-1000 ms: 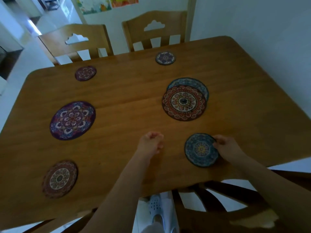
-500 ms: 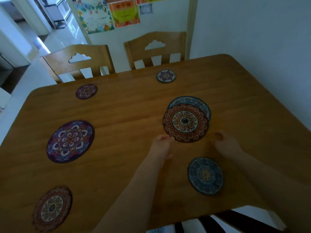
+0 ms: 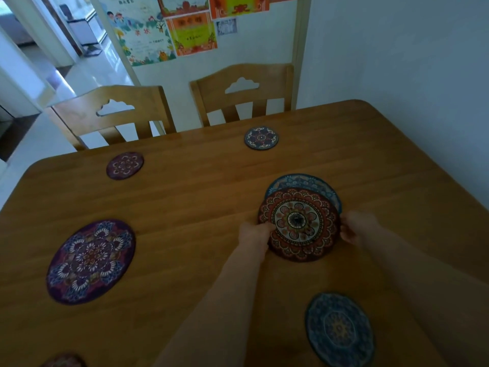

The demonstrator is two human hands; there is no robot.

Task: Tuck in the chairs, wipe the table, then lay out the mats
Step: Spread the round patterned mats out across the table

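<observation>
Left hand (image 3: 255, 234) and right hand (image 3: 356, 229) grasp opposite edges of the red mat (image 3: 299, 223), right of frame centre; fingertips are hidden beneath it. It overlaps a blue mat (image 3: 304, 181), mostly covered. Both forearms extend from the lower edge across the table (image 3: 185, 207). A small mat (image 3: 63, 361) is cut off at lower left.

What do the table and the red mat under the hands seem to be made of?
Table: wood with a smooth, slightly glossy finish; grain lines and soft window reflections show. Red mat: probably printed fabric or a fabric-topped pad; thin, matte, with a mandala print. Its exact material cannot be told.
</observation>
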